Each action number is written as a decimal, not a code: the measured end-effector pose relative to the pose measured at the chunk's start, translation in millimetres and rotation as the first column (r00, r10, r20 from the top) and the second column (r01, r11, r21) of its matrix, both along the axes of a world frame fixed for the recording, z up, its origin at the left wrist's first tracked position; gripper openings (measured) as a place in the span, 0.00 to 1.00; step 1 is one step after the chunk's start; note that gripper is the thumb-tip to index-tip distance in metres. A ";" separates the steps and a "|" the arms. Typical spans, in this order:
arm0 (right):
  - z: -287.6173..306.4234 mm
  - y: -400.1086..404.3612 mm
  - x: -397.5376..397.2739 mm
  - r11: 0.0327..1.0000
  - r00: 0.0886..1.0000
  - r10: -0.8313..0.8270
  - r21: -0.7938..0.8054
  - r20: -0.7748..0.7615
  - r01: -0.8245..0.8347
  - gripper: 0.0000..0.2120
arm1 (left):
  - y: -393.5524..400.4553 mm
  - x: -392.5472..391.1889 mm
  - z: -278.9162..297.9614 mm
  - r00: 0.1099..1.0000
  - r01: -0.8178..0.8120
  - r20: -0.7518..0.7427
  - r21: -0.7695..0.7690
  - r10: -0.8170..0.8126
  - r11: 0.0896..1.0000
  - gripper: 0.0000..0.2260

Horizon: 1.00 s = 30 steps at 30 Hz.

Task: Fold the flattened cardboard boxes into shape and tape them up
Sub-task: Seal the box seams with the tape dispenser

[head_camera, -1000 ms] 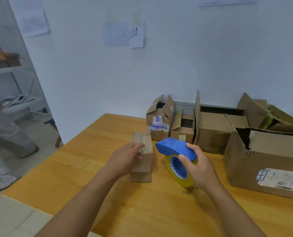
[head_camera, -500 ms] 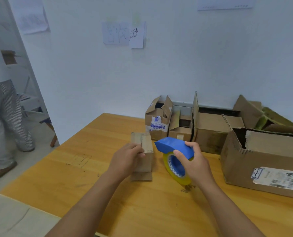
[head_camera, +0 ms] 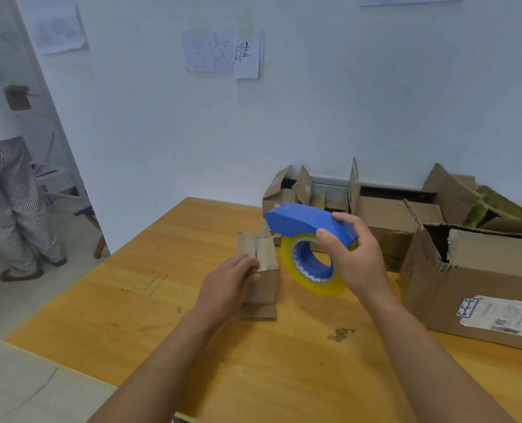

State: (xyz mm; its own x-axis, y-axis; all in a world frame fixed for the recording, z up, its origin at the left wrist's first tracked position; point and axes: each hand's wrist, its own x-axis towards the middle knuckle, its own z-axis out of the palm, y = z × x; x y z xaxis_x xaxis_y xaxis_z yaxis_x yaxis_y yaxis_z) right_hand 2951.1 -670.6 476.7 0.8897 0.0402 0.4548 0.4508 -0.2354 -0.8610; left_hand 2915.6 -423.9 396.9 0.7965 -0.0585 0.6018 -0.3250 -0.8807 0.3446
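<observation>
I am looking into what seems a plain packing or storeroom corner. A bare wooden table (head_camera: 192,315) stands against a white wall (head_camera: 345,117), with handwritten paper notes (head_camera: 223,53) taped to it. Used cardboard boxes (head_camera: 391,221) with open flaps crowd the table's far side, one large box (head_camera: 467,288) bearing a shipping label (head_camera: 503,314). To the left, metal shelving (head_camera: 52,178) and a person in striped trousers (head_camera: 12,203) stand on a pale tiled floor (head_camera: 25,377).

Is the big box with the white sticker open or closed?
Open. The big box has its top flaps standing up, and you can see the dark inside.
</observation>
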 end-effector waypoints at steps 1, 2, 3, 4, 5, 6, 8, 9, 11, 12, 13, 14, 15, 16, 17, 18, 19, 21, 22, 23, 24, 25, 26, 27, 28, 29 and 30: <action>3.5 3.5 1.0 1.000 1.000 0.023 0.011 0.007 -0.023 0.19 | -1.5 0.1 -0.1 1.000 -0.007 0.014 -0.004 0.007 1.000 0.04; 6.7 7.2 2.3 0.999 0.999 0.047 0.020 0.012 -0.047 0.19 | -3.3 0.5 -0.4 0.999 -0.012 0.031 -0.007 0.012 1.000 0.04; 9.3 11.2 3.8 0.997 0.997 0.069 0.030 0.016 -0.070 0.19 | -5.4 0.4 -0.9 0.999 -0.013 0.050 -0.012 0.014 1.000 0.04; 11.5 15.2 5.6 0.995 0.996 0.091 0.037 0.020 -0.092 0.19 | -7.2 -0.1 -1.4 0.997 -0.012 0.072 -0.014 0.013 1.000 0.05; 12.9 19.4 7.5 0.993 0.993 0.112 0.042 0.023 -0.113 0.18 | -8.3 -0.4 -2.5 0.995 -0.013 0.102 -0.006 0.013 1.000 0.06; 14.0 23.1 9.6 0.990 0.991 0.130 0.045 0.023 -0.131 0.18 | -9.0 -0.1 -4.4 0.989 -0.022 0.146 0.018 0.020 1.000 0.05; 13.6 29.1 13.4 0.987 0.988 0.155 0.046 0.020 -0.156 0.19 | -10.6 -0.3 -9.9 0.972 -0.075 0.227 0.067 0.058 0.995 0.04; 12.2 31.6 15.2 0.985 0.986 0.165 0.044 0.017 -0.166 0.20 | -11.1 -1.0 -12.1 0.964 -0.102 0.254 0.075 0.080 0.992 0.05; 8.6 35.2 17.9 0.981 0.982 0.190 0.041 0.014 -0.190 0.21 | -11.5 -2.0 -14.1 0.948 -0.120 0.305 0.088 0.088 0.989 0.06; 6.7 36.7 18.8 0.978 0.979 0.205 0.042 0.012 -0.206 0.21 | -11.3 -3.3 -14.0 0.944 -0.118 0.321 0.105 0.078 0.988 0.06; 5.3 37.8 19.5 0.975 0.976 0.218 0.045 0.011 -0.218 0.21 | -11.0 -5.0 -13.1 0.943 -0.117 0.326 0.125 0.071 0.985 0.07; 4.3 38.6 20.6 0.973 0.974 0.227 0.050 0.010 -0.227 0.20 | -10.5 -6.8 -11.5 0.947 -0.116 0.315 0.132 0.070 0.984 0.08; 3.7 39.0 21.7 0.971 0.972 0.234 0.057 0.007 -0.234 0.20 | -10.6 -9.0 -9.3 0.957 -0.109 0.281 0.098 0.078 0.989 0.09; 3.5 39.2 22.9 0.969 0.971 0.238 0.067 0.005 -0.238 0.20 | -11.1 -12.0 -6.0 0.971 -0.094 0.220 -0.002 0.092 0.996 0.09; 3.5 38.8 24.2 0.968 0.971 0.241 0.077 0.002 -0.240 0.21 | -11.4 -14.7 -1.6 0.986 -0.085 0.128 -0.159 0.106 0.984 0.10; 3.2 38.3 25.1 0.967 0.970 0.241 0.087 -0.003 -0.240 0.21 | -10.6 -16.3 3.7 0.995 -0.089 0.013 -0.342 0.099 0.936 0.09; 3.4 37.7 26.1 0.966 0.970 0.242 0.097 -0.007 -0.240 0.22 | -8.0 -15.5 10.4 0.993 -0.105 -0.102 -0.517 0.061 0.850 0.08; 3.6 36.0 28.4 0.963 0.968 0.249 0.114 -0.013 -0.246 0.21 | 0.4 -8.3 27.0 0.965 -0.173 -0.258 -0.754 -0.043 0.634 0.09; 4.3 35.3 29.1 0.960 0.966 0.257 0.120 -0.012 -0.254 0.21 | 5.2 -4.1 35.2 0.948 -0.201 -0.301 -0.816 -0.102 0.543 0.10; 5.4 34.6 29.4 0.956 0.964 0.267 0.128 -0.007 -0.264 0.20 | 9.5 -1.1 43.0 0.931 -0.215 -0.325 -0.856 -0.165 0.471 0.13; 6.8 33.8 29.8 0.952 0.961 0.277 0.138 0.001 -0.275 0.19 | 12.8 1.2 50.1 0.917 -0.222 -0.335 -0.880 -0.218 0.420 0.16; 8.6 32.9 30.3 0.947 0.958 0.287 0.152 0.010 -0.285 0.18 | 15.4 2.9 55.7 0.906 -0.226 -0.340 -0.893 -0.252 0.390 0.18; 10.2 32.1 30.9 0.941 0.955 0.296 0.166 0.017 -0.294 0.17 | 17.0 4.5 60.0 0.902 -0.226 -0.340 -0.897 -0.266 0.379 0.21; 11.8 31.2 31.4 0.936 0.952 0.305 0.177 0.021 -0.304 0.17 | 17.7 5.8 63.9 0.903 -0.222 -0.337 -0.896 -0.265 0.384 0.22; 13.0 30.8 32.0 0.931 0.949 0.315 0.185 0.024 -0.313 0.17 | 17.5 6.8 67.8 0.906 -0.218 -0.336 -0.892 -0.257 0.396 0.24; 13.9 30.5 32.6 0.928 0.946 0.324 0.189 0.025 -0.322 0.18 | 16.9 8.2 71.7 0.906 -0.221 -0.342 -0.885 -0.249 0.410 0.25; 14.3 30.4 33.0 0.925 0.943 0.332 0.190 0.024 -0.330 0.19 | 15.8 10.0 75.2 0.900 -0.232 -0.359 -0.875 -0.249 0.425 0.27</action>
State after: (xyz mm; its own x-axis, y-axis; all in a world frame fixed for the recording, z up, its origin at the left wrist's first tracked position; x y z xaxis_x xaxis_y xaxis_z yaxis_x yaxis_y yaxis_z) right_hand 2984.1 -640.3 491.0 0.8445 0.2470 0.4753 0.4675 0.0930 -0.8791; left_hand 2925.6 -408.1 472.1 0.9529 0.3008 -0.0394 0.0391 0.0069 0.9992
